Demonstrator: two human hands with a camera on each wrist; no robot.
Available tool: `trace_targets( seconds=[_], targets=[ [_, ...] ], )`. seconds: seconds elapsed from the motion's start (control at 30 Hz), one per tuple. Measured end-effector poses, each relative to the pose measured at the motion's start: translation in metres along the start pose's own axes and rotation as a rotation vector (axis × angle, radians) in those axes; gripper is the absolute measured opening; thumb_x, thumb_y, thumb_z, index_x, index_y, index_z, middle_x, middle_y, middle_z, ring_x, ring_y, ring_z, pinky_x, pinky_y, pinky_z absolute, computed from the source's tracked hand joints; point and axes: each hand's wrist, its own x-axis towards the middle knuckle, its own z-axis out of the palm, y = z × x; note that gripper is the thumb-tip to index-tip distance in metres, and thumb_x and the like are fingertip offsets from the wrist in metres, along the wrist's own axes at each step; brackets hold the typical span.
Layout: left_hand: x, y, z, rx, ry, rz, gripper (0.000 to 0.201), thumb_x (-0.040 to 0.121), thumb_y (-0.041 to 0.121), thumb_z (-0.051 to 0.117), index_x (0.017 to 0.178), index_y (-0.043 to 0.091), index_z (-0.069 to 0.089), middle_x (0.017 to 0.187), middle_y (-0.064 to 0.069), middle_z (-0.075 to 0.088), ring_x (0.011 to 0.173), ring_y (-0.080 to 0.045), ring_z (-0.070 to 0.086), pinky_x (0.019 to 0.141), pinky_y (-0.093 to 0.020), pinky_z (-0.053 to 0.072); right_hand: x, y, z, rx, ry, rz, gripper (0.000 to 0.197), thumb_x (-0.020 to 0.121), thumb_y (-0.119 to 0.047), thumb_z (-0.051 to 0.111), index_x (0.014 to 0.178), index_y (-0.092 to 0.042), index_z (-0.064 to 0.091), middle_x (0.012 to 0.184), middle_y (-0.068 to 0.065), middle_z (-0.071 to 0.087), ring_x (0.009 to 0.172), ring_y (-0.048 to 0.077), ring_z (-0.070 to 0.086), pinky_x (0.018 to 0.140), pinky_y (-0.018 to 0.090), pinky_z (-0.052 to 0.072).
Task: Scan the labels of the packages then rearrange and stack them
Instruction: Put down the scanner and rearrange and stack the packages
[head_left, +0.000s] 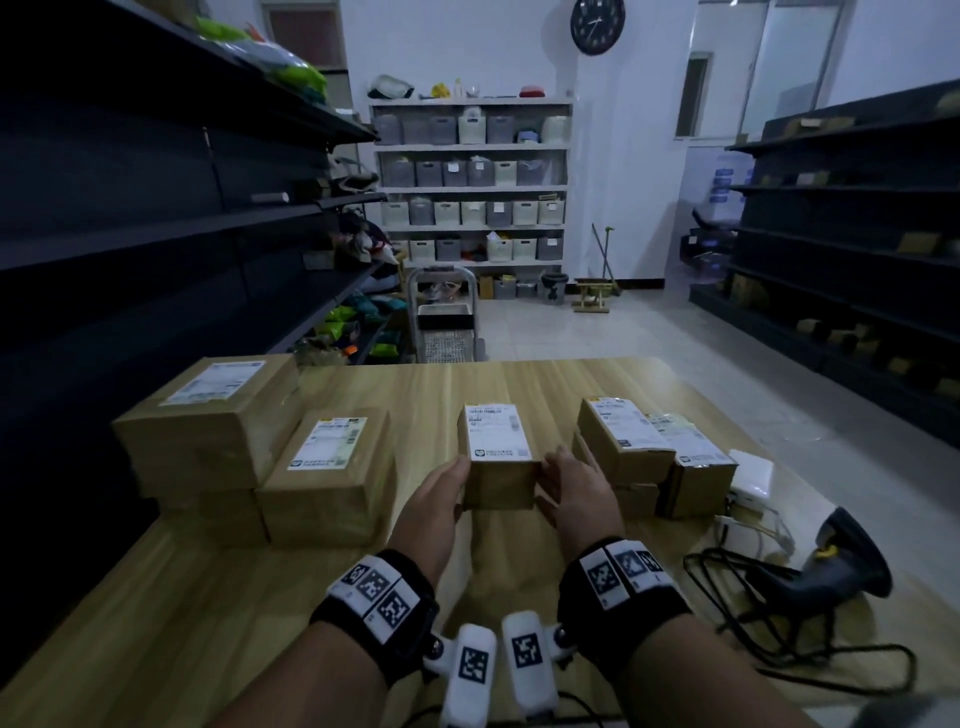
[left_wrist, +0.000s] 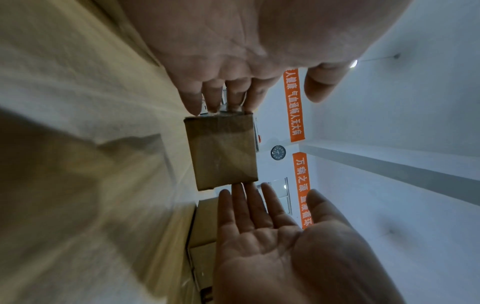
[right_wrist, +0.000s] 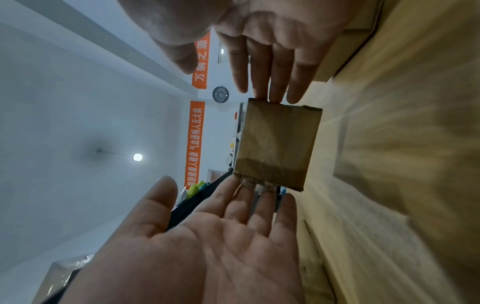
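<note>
A small brown package (head_left: 498, 457) with a white label on top stands mid-table. My left hand (head_left: 441, 499) lies against its left side and my right hand (head_left: 571, 488) against its right side, fingers straight. In the left wrist view the left hand (left_wrist: 223, 96) touches one end of the package (left_wrist: 223, 152) with its fingertips, and the right hand (left_wrist: 259, 216) reaches the opposite end. The right wrist view shows the same: right hand (right_wrist: 270, 67), package (right_wrist: 278, 144), left hand (right_wrist: 233, 216). Whether the package is lifted off the table I cannot tell.
A large labelled box (head_left: 208, 410) tops a stack at the left, with a medium box (head_left: 327, 467) in front of it. Two labelled boxes (head_left: 623, 441) (head_left: 696, 467) stand at the right. A black barcode scanner (head_left: 841, 566), cables and a white adapter (head_left: 750, 473) lie on the wooden table (head_left: 260, 623).
</note>
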Motion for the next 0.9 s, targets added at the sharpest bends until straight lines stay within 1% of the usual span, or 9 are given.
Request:
trace_targets(
  seconds=[0.1, 0.27, 0.37, 0.43, 0.53, 0.7, 0.77, 0.83, 0.9],
  targets=[
    [-0.012, 0.002, -0.023, -0.035, 0.037, -0.055, 0.027, 0.114, 0.045, 0.052, 0.127, 0.039, 0.074, 0.12, 0.03, 0.069, 0.113, 0.011, 0.061, 0.106, -0.037, 0.048, -0.004, 0.011, 0.019, -0.002, -0.024, 0.022, 0.027, 0.106, -0.036, 0.056, 0.094, -0.02, 0.073, 0.108, 0.007, 0.079, 0.11, 0.025, 0.073, 0.101, 0.052, 0.057],
    [-0.022, -0.015, -0.06, 0.001, 0.019, -0.198, 0.021, 0.115, 0.035, 0.055, 0.123, 0.034, 0.075, 0.123, 0.018, 0.073, 0.112, -0.002, 0.064, 0.107, -0.041, 0.054, -0.004, 0.04, 0.042, -0.055, -0.112, 0.093, 0.026, 0.106, -0.035, 0.058, 0.084, -0.023, 0.066, 0.089, 0.001, 0.068, 0.128, 0.051, 0.06, 0.111, 0.062, 0.048],
    [-0.024, -0.024, -0.077, 0.11, -0.022, -0.149, 0.039, 0.109, 0.036, 0.065, 0.148, 0.034, 0.066, 0.153, 0.008, 0.065, 0.136, -0.013, 0.062, 0.121, -0.047, 0.05, -0.01, 0.048, 0.051, -0.023, -0.144, 0.102, 0.021, 0.107, -0.029, 0.058, 0.089, -0.023, 0.067, 0.1, 0.007, 0.073, 0.117, 0.042, 0.068, 0.093, 0.049, 0.062],
    [-0.023, -0.028, -0.086, 0.11, 0.016, -0.131, 0.052, 0.1, 0.053, 0.067, 0.147, 0.032, 0.064, 0.145, 0.003, 0.067, 0.129, -0.015, 0.064, 0.11, -0.042, 0.054, -0.013, 0.047, 0.052, 0.008, -0.146, 0.114, 0.016, 0.107, -0.026, 0.058, 0.096, -0.021, 0.068, 0.114, 0.011, 0.074, 0.107, 0.025, 0.07, 0.076, 0.035, 0.06],
    [-0.034, -0.012, -0.091, 0.107, 0.13, -0.082, 0.053, 0.089, 0.068, 0.07, 0.126, 0.03, 0.074, 0.105, 0.005, 0.077, 0.092, -0.015, 0.072, 0.082, -0.039, 0.061, -0.013, 0.047, 0.05, 0.002, -0.126, 0.133, 0.017, 0.105, -0.035, 0.06, 0.1, -0.023, 0.071, 0.119, 0.004, 0.072, 0.112, 0.022, 0.065, 0.091, 0.042, 0.053],
    [-0.04, 0.018, -0.106, 0.296, 0.341, 0.1, 0.024, 0.111, 0.047, 0.058, 0.105, 0.029, 0.073, 0.103, 0.0, 0.078, 0.1, -0.024, 0.074, 0.083, -0.04, 0.057, -0.021, 0.043, 0.052, -0.216, -0.205, 0.095, 0.014, 0.104, -0.041, 0.06, 0.104, -0.031, 0.07, 0.106, -0.007, 0.069, 0.096, 0.012, 0.065, 0.107, 0.047, 0.051],
    [-0.037, 0.028, -0.111, 0.37, 0.342, 0.17, 0.03, 0.113, 0.047, 0.054, 0.114, 0.025, 0.074, 0.125, 0.001, 0.077, 0.109, -0.023, 0.071, 0.087, -0.036, 0.052, -0.025, 0.038, 0.06, -0.377, -0.279, 0.064, 0.024, 0.108, -0.034, 0.055, 0.124, -0.024, 0.07, 0.118, 0.002, 0.072, 0.105, 0.018, 0.067, 0.108, 0.04, 0.047],
    [-0.029, 0.034, -0.118, 0.556, 0.284, 0.226, 0.047, 0.114, 0.054, 0.047, 0.138, 0.021, 0.07, 0.159, 0.004, 0.061, 0.136, -0.022, 0.061, 0.111, -0.043, 0.05, -0.022, 0.037, 0.066, -0.587, -0.327, -0.012, 0.049, 0.11, -0.016, 0.048, 0.159, -0.019, 0.042, 0.151, 0.009, 0.059, 0.132, 0.027, 0.059, 0.108, 0.028, 0.039],
    [-0.021, 0.04, -0.123, 0.736, 0.185, 0.219, 0.066, 0.113, 0.066, 0.036, 0.153, 0.02, 0.062, 0.174, 0.004, 0.045, 0.159, -0.022, 0.042, 0.129, -0.048, 0.036, -0.014, 0.035, 0.072, -0.624, -0.338, -0.04, 0.057, 0.111, -0.011, 0.042, 0.165, -0.023, 0.03, 0.161, 0.006, 0.05, 0.14, 0.026, 0.053, 0.102, 0.019, 0.035]
  ],
)
